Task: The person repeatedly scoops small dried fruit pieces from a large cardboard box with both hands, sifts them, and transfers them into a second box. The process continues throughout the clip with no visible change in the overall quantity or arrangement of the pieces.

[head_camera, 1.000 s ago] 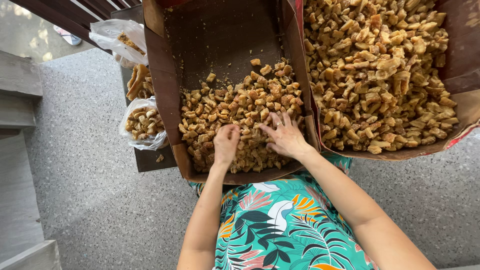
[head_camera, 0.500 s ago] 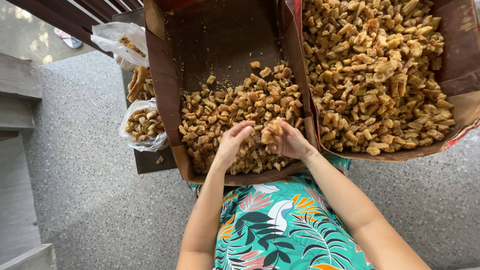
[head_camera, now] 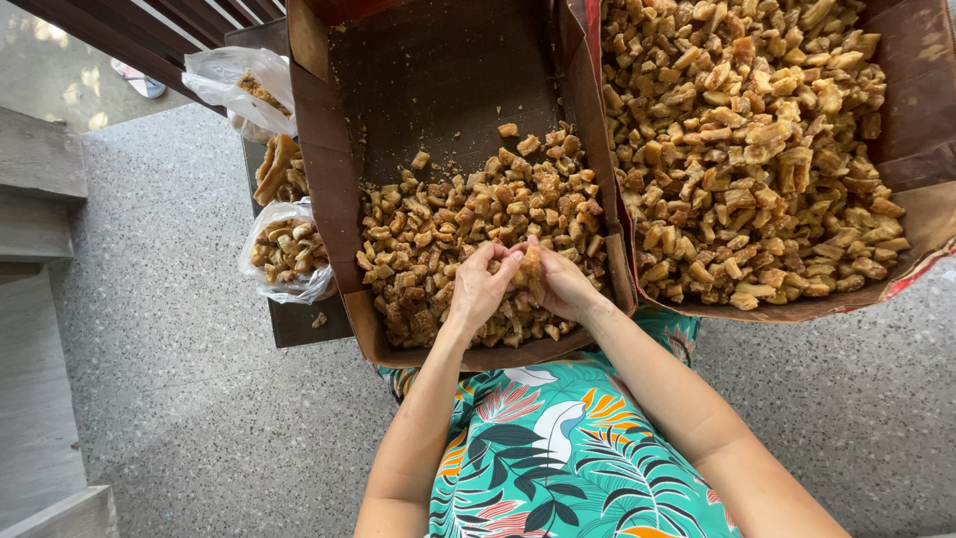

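Note:
A brown cardboard box (head_camera: 329, 169) rests against my lap, its near half filled with golden-brown fried snack pieces (head_camera: 448, 214). Both hands are over the near end of that pile. My left hand (head_camera: 480, 289) and my right hand (head_camera: 560, 284) meet fingertip to fingertip, together gripping one fried snack piece (head_camera: 530, 264) lifted just above the heap. A second, larger cardboard box (head_camera: 921, 214) to the right is heaped with the same pieces (head_camera: 757, 149).
Left of the box stand clear plastic bags (head_camera: 284, 254) part-filled with the snack, on a dark low stand (head_camera: 299, 324). Speckled grey floor (head_camera: 169, 379) surrounds everything; concrete steps (head_camera: 40, 299) run along the left edge. A sandal (head_camera: 137, 80) lies at the far left.
My hands, a second ago spread flat on the pile, have drawn together and lifted a piece between their fingertips.

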